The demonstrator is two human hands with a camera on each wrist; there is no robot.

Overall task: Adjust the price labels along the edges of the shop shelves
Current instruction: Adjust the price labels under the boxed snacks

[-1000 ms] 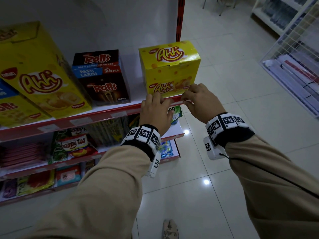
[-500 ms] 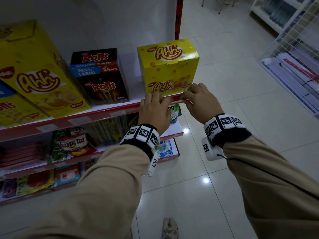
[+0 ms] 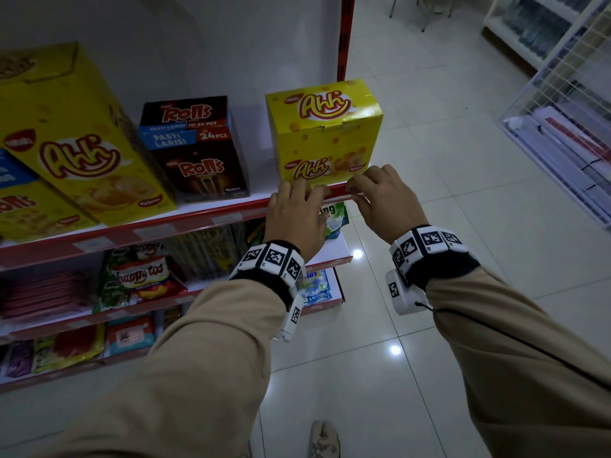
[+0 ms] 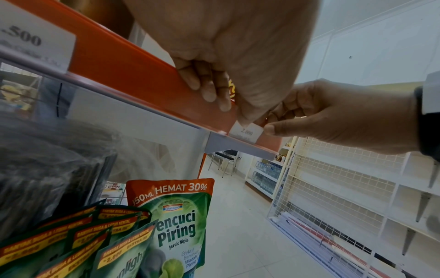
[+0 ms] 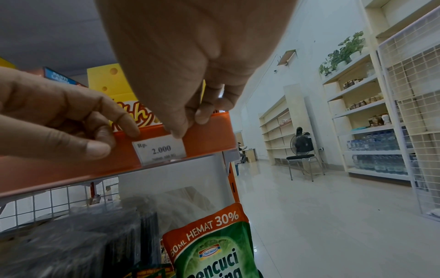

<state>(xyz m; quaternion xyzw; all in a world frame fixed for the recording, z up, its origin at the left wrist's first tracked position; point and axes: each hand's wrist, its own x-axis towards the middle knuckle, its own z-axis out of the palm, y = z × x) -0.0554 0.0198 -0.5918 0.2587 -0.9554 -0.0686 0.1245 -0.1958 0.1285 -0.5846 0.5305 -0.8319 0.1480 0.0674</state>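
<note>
A white price label [image 5: 159, 151] reading "Rp. 2.000" sits in the red shelf-edge strip [image 5: 71, 169] at the right end of the top shelf, below a yellow Ahh box [image 3: 325, 133]. My left hand [image 3: 299, 193] curls over the strip just left of the label [image 4: 246, 131], index on top and thumb [image 5: 95, 148] on the front. My right hand [image 3: 358, 190] pinches the strip at the label's top right edge with thumb [image 5: 178, 131] and index. In the head view only a sliver of the label [image 3: 350, 195] shows between the hands.
More white labels [image 3: 155, 230] sit along the same strip to the left, under a Rolls box [image 3: 195, 150] and big Ahh boxes [image 3: 76, 143]. Dish-soap pouches [image 4: 176, 223] hang on the shelf below. A wire rack [image 3: 562, 127] stands across the tiled aisle.
</note>
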